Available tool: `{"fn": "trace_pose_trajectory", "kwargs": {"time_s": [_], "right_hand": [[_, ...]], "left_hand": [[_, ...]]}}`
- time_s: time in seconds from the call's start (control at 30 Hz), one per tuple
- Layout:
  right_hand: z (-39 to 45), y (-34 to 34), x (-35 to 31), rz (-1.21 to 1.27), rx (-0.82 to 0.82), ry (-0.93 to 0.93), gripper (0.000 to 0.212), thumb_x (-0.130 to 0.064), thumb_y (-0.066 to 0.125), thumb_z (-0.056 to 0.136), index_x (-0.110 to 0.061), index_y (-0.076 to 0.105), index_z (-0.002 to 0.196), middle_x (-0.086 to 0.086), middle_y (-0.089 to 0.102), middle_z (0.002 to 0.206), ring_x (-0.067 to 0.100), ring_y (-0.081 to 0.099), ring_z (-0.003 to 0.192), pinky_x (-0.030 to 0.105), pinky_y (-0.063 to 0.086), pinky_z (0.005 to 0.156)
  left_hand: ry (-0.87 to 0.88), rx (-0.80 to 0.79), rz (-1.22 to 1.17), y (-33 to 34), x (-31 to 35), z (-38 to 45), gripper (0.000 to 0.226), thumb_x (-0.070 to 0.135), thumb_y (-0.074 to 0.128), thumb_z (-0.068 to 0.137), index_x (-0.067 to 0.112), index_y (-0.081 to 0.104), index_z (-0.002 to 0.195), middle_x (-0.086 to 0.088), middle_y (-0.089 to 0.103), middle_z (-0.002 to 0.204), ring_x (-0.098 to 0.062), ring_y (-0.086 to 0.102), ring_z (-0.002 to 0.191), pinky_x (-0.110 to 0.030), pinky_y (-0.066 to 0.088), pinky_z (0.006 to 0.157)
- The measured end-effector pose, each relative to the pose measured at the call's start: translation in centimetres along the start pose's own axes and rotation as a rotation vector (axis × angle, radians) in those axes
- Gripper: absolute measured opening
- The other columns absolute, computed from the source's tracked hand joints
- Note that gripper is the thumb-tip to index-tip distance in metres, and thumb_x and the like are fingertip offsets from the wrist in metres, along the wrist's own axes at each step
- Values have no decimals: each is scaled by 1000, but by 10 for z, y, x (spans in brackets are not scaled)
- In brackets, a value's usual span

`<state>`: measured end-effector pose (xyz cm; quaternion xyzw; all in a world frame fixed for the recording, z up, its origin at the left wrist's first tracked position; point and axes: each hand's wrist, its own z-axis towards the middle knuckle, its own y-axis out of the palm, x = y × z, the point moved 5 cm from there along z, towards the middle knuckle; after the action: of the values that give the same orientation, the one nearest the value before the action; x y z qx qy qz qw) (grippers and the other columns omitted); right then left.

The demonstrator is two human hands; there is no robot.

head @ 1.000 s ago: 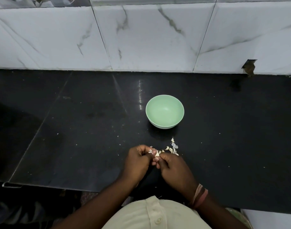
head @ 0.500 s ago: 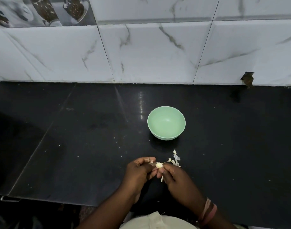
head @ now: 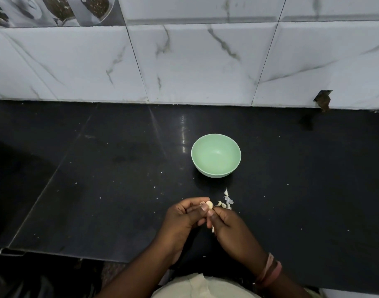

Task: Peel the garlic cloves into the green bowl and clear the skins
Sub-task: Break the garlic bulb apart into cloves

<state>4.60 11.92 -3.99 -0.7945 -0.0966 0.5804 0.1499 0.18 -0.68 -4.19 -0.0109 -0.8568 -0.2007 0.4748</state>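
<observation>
The bowl [head: 216,155] is pale green, round, upright on the black counter, with nothing inside. At 6 o'clock from it, near, lie loose skins [head: 227,201] and small garlic pieces, white and thin. At 9 o'clock from them one pale clove [head: 209,204] is partly peeled, held between fingertips of both hands

I can read no text, label, brand, number or sign anywhere in my view. The picture tile [head: 53,9] up at eleven o'clock carries only printed images of cups and beans, no lettering I can make out, and the green bowl [head: 216,167] is plain.
</observation>
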Motion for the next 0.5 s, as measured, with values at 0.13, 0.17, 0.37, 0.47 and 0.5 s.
{"fn": "trace_pose_trajectory", "kwargs": {"time_s": [0.13, 0.17, 0.37, 0.47, 0.5], "right_hand": [[-2, -1, 0, 64, -47, 13, 37, -24, 49, 106, -12, 55, 72, -14, 50, 53, 2, 45, 52, 24, 33, 59], [-3, -2, 1, 47, -43, 14, 36, -25, 50, 106, -12, 56, 73, -14, 51, 54, 2, 46, 53, 24, 33, 59], [-9, -13, -4, 31, 249, -78, 10, -25, 71, 93, -29, 63, 96, -7, 65, 83, 6, 63, 77, 19, 48, 70], [-9, -12, -11, 230, 236, -91, 15, -11, 69, 93, -24, 66, 99, -2, 69, 85, 8, 65, 74, 19, 50, 66], [-9, -10, -14, 302, 218, -85, 13, -7, 67, 94, -19, 68, 99, 0, 71, 84, 9, 64, 70, 21, 50, 63]], "left_hand": [[18, 6, -15, 5, 0, -2, 26, -4, 64, 90, 2, 72, 113, -19, 75, 108, -24, 70, 92, -36, 53, 94], [23, 21, -19, 5, 0, -3, 25, -4, 65, 88, 2, 73, 111, -20, 75, 107, -25, 70, 89, -34, 54, 92], [31, 121, -26, -5, -2, -3, 21, -5, 71, 83, 6, 75, 101, -15, 76, 95, -20, 70, 87, -31, 54, 82], [55, 122, -23, -3, 1, -6, 16, -3, 74, 80, 5, 72, 94, -14, 74, 86, -17, 70, 76, -26, 55, 70], [66, 110, -36, -2, 2, -7, 15, -1, 75, 79, 4, 72, 93, -14, 74, 84, -16, 70, 74, -24, 56, 67]]}}
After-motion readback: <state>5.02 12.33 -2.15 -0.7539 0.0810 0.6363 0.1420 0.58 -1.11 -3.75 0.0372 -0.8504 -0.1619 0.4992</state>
